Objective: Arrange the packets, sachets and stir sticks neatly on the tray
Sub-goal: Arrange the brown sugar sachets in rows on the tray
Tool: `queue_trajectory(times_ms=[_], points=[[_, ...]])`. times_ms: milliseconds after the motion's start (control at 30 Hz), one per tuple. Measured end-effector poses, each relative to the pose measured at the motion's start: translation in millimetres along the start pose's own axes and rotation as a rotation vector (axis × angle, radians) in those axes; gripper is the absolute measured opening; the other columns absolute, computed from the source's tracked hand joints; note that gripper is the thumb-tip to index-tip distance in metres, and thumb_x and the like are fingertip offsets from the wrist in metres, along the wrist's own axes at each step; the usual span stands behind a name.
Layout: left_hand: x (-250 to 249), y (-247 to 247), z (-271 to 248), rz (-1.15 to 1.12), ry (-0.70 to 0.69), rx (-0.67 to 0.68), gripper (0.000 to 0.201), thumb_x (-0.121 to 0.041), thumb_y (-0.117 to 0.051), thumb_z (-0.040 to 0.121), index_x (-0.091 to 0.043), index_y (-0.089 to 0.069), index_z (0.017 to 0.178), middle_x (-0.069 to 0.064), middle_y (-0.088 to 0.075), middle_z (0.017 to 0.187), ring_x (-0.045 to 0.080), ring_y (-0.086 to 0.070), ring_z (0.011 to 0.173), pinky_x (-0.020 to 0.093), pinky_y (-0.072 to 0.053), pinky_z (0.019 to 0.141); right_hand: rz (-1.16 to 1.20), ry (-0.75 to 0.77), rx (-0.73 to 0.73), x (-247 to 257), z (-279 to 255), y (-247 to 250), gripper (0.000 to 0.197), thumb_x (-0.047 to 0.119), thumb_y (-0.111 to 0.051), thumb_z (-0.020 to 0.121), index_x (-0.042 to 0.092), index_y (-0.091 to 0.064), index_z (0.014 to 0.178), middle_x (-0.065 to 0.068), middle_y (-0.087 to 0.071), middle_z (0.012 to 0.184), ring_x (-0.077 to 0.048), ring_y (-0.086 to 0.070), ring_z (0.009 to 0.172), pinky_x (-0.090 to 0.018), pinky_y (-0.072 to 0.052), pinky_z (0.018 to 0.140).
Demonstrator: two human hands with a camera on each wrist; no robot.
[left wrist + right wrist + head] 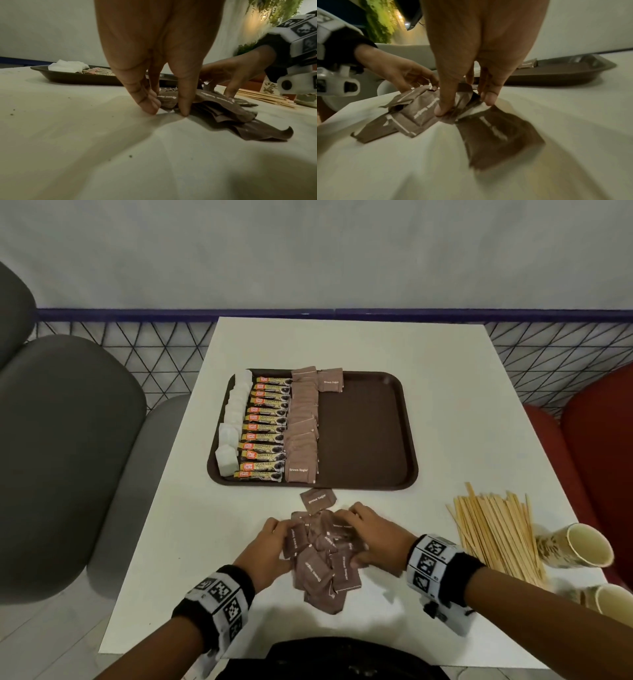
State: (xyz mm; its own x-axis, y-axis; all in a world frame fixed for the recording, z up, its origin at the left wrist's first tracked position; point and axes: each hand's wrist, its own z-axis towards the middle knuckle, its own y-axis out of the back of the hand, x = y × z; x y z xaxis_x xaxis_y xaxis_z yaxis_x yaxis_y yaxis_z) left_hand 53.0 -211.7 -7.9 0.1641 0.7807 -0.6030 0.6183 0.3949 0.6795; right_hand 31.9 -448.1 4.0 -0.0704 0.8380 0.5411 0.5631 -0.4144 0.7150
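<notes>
A loose pile of brown sugar packets (322,563) lies on the white table in front of the brown tray (366,433). My left hand (274,542) pinches packets at the pile's left side; in its wrist view the hand (169,110) holds a brown packet (167,100) between thumb and fingers. At the pile's right side my right hand (366,534) grips packets too, with the hand (465,104) closed over crumpled brown packets (423,109). One packet (317,500) lies apart near the tray. The tray holds columns of white sachets (233,426), coffee sticks (265,428) and brown sugar packets (303,426).
Wooden stir sticks (496,529) lie in a heap on the table's right side. Two paper cups (582,546) lie by the right front corner. The tray's right half (363,422) is bare. Grey chairs stand on the left, a red one on the right.
</notes>
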Motion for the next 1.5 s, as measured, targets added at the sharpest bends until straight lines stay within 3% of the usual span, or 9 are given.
queue_trajectory(times_ms=[167,300,400,600,733,800,1000,1233,1500], points=[[9.8,9.5,-10.1,-0.128,0.022,0.030,0.076,-0.008,-0.068,0.077,-0.022,-0.031,0.142,-0.003,-0.034,0.116,0.011,-0.044,0.096,0.002,-0.039,0.070,-0.079,0.146,-0.058,14.7,14.9,16.2,0.087,0.039,-0.074,0.072,0.023,-0.025,0.143,-0.003,-0.028,0.139,-0.017,-0.028,0.127,-0.030,-0.032,0.106],[10.0,6.4,-22.6,-0.064,-0.003,0.081,0.101,-0.038,-0.084,0.061,-0.026,-0.023,0.140,-0.005,-0.028,0.125,0.012,-0.034,0.115,0.017,-0.037,0.096,-0.204,0.179,0.119,22.0,28.6,22.2,0.112,0.056,-0.075,0.063,0.027,-0.007,0.147,-0.004,-0.012,0.151,-0.023,-0.015,0.137,-0.042,-0.023,0.115],[4.7,-5.1,-19.9,0.044,-0.028,0.061,0.110,-0.045,-0.084,0.055,-0.024,-0.019,0.142,-0.005,-0.029,0.129,0.013,-0.032,0.118,0.025,-0.037,0.101,-0.388,0.193,0.196,24.0,36.0,14.1,0.124,0.061,-0.076,0.057,0.030,0.004,0.147,-0.008,-0.003,0.154,-0.030,-0.005,0.142,-0.050,-0.017,0.116],[-0.6,-9.0,-3.6,0.013,0.019,-0.052,0.095,-0.035,-0.081,0.062,-0.020,-0.027,0.140,-0.004,-0.034,0.115,0.015,-0.043,0.107,0.027,-0.043,0.095,-0.411,0.209,0.111,30.0,36.5,5.4,0.126,0.059,-0.078,0.054,0.020,-0.003,0.148,-0.010,-0.020,0.148,-0.028,-0.020,0.136,-0.047,-0.022,0.114],[-2.3,-7.0,2.4,0.032,0.021,-0.061,0.084,-0.033,-0.077,0.068,-0.019,-0.032,0.138,-0.002,-0.037,0.113,0.015,-0.045,0.105,0.026,-0.044,0.092,-0.463,0.132,0.115,31.5,32.5,2.8,0.133,0.064,-0.075,0.053,0.022,0.007,0.147,-0.013,0.011,0.156,-0.035,0.008,0.143,-0.052,-0.002,0.115],[-3.8,-6.2,5.0,0.070,0.023,-0.064,0.076,-0.034,-0.075,0.071,-0.018,-0.036,0.134,0.000,-0.038,0.118,0.016,-0.043,0.109,0.026,-0.043,0.092,-0.459,0.115,0.127,36.0,32.8,-0.9,0.134,0.061,-0.077,0.052,0.023,0.009,0.147,-0.015,0.012,0.155,-0.036,0.006,0.143,-0.052,-0.006,0.116],[-4.8,-8.6,10.3,0.047,0.006,-0.058,0.060,-0.026,-0.073,0.076,-0.015,-0.042,0.126,0.003,-0.033,0.128,0.019,-0.040,0.116,0.022,-0.038,0.096,-0.427,0.107,0.130,45.2,38.9,-2.8,0.126,0.051,-0.082,0.053,0.022,-0.003,0.147,-0.010,-0.018,0.147,-0.030,-0.021,0.133,-0.047,-0.026,0.109],[-11.7,-7.5,15.0,-0.132,-0.018,-0.095,0.031,-0.005,-0.064,0.080,-0.016,-0.042,0.099,0.001,-0.041,0.104,0.012,-0.044,0.085,0.007,-0.037,0.072,-0.420,0.047,0.101,50.0,39.7,-1.0,0.093,0.043,-0.081,0.057,0.020,-0.033,0.133,-0.007,-0.024,0.140,-0.029,-0.025,0.126,-0.046,-0.034,0.099],[-7.8,-1.0,15.4,-0.326,-0.011,-0.165,0.031,0.003,-0.062,0.079,-0.022,-0.046,0.088,-0.003,-0.054,0.090,0.013,-0.051,0.079,0.007,-0.041,0.065,-0.223,0.031,0.174,51.5,49.9,5.9,0.077,0.023,-0.081,0.064,0.022,-0.040,0.129,-0.008,-0.031,0.126,-0.027,-0.033,0.113,-0.041,-0.040,0.090]])
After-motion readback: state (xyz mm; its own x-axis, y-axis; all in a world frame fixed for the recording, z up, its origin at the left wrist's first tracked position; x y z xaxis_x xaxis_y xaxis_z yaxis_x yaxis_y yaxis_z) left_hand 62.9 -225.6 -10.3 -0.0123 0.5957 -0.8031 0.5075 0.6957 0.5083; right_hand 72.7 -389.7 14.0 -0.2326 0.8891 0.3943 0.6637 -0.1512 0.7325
